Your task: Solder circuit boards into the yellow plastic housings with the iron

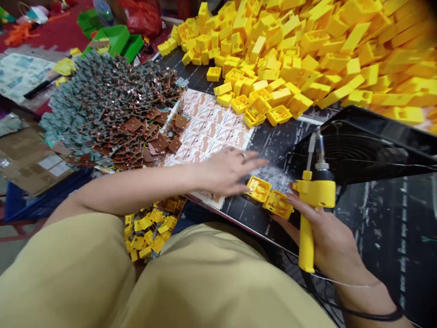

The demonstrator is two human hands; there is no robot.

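Observation:
A yellow plastic case [259,189] lies unfolded on the black bench, its two hollow halves side by side; small parts inside are too blurred to name. My left hand [225,171] reaches over from the left, fingers stretched and apart, with one fingertip at the case's left rim. It holds nothing. In my right hand [327,232] is a yellow soldering gun [316,193], its metal tip pointing up and away from me. Fingertips of that same hand come up against the right half of the case [279,204].
Yellow cases [273,59] are heaped at the back. Brown circuit boards with grey parts [116,105] pile up at left on printed sheets [211,123]. A black fan [368,141] stands at right. More yellow pieces [150,232] sit below the bench edge.

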